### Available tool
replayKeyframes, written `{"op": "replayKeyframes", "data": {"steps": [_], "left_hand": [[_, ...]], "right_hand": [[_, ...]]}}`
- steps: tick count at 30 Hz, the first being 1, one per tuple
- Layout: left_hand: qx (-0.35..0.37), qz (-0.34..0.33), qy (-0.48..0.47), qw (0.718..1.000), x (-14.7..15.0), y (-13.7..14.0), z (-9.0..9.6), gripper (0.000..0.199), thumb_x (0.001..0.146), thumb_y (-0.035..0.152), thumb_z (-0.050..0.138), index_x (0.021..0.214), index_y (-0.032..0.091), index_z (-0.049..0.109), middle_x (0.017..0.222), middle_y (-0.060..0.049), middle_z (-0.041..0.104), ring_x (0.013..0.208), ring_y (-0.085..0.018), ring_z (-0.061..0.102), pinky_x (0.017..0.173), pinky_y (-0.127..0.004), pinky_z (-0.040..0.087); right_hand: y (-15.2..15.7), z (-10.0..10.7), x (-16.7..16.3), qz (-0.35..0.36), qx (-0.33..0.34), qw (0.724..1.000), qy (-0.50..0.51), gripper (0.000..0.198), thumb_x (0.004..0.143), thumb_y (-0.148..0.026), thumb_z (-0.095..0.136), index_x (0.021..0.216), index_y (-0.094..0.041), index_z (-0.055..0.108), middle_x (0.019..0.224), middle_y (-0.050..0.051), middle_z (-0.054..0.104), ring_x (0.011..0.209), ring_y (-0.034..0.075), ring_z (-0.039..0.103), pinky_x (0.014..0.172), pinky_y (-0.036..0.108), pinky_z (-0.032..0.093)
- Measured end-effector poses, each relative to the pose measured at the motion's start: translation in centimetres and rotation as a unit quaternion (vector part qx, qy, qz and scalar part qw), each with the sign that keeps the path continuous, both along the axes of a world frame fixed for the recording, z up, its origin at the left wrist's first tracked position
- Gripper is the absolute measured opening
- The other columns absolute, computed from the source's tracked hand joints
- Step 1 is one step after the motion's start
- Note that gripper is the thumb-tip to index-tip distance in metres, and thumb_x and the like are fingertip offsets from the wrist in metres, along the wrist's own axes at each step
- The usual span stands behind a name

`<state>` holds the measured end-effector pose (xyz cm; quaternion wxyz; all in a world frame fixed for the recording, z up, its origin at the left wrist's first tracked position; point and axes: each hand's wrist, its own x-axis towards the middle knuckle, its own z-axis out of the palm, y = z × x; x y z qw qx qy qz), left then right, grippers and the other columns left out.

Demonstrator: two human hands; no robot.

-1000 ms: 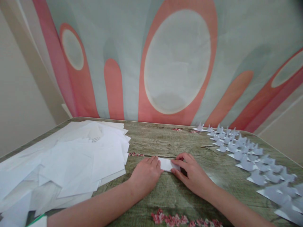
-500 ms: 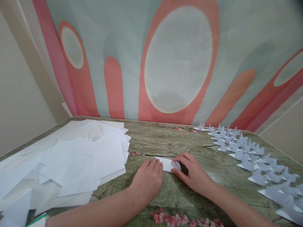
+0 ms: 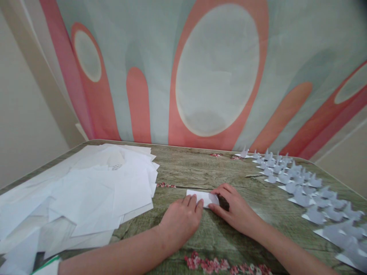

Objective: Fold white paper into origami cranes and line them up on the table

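A small folded piece of white paper lies flat on the table at the centre, its long side running left to right. My left hand rests at its left part, fingertips pressing down on the near edge, palm low over the table. On the other side, my right hand grips the right end between thumb and index finger, with a dark gap showing inside the curl of the fingers. The fold lines of the paper are too faint to make out.
Loose white sheets are heaped in an untidy pile on the left. Several rows of folded white paper birds stand along the right side. The wood-patterned tablecloth carries pink flower prints. A patterned backdrop rises behind the table.
My left hand has slid slightly right and its fingers have drawn back toward me, uncovering more of the paper's left end. My right hand keeps its grip in nearly the same place.
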<state>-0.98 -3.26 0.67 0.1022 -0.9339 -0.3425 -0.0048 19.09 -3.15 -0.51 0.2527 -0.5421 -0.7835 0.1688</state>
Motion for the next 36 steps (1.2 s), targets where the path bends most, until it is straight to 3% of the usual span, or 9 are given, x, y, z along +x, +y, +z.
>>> {"op": "replayKeyframes", "data": {"steps": [15, 22, 29, 36], "left_hand": [[0.003, 0.004, 0.023, 1.0, 0.0, 0.0, 0.5, 0.035, 0.087, 0.013, 0.042, 0.121, 0.011, 0.048, 0.111, -0.021, 0.058, 0.09, -0.027, 0.062, 0.066, -0.037, 0.053], [0.035, -0.003, 0.012, 0.999, -0.2, 0.4, 0.0, 0.028, 0.087, 0.015, 0.042, 0.113, 0.011, 0.053, 0.112, -0.018, 0.058, 0.091, -0.026, 0.06, 0.067, -0.037, 0.05], [0.05, -0.005, 0.0, 0.999, -0.2, 0.5, -0.6, 0.025, 0.089, 0.019, 0.041, 0.109, 0.011, 0.054, 0.107, -0.015, 0.059, 0.091, -0.026, 0.058, 0.067, -0.036, 0.048], [0.039, -0.001, -0.027, 0.999, 0.2, 1.2, -0.5, 0.021, 0.09, 0.023, 0.039, 0.095, 0.012, 0.057, 0.087, -0.009, 0.062, 0.08, -0.023, 0.058, 0.061, -0.035, 0.047]], "right_hand": [[0.0, 0.2, 0.2, -0.024, -0.047, 0.998, 0.021, 0.025, 0.072, -0.037, 0.063, 0.089, -0.02, 0.056, 0.089, 0.003, 0.052, 0.084, 0.018, 0.052, 0.075, 0.031, 0.042], [0.1, 0.0, 0.2, -0.034, -0.049, 0.998, 0.016, 0.026, 0.07, -0.038, 0.064, 0.085, -0.019, 0.055, 0.09, 0.003, 0.051, 0.084, 0.018, 0.051, 0.075, 0.03, 0.042], [0.1, 0.1, 0.2, -0.033, -0.039, 0.999, 0.018, 0.026, 0.07, -0.039, 0.064, 0.085, -0.019, 0.055, 0.089, 0.003, 0.051, 0.083, 0.018, 0.052, 0.074, 0.031, 0.042], [0.5, -0.7, 0.3, -0.024, 0.013, 1.0, 0.012, 0.026, 0.07, -0.038, 0.065, 0.085, -0.019, 0.054, 0.091, 0.005, 0.052, 0.087, 0.02, 0.051, 0.076, 0.033, 0.042]]}}
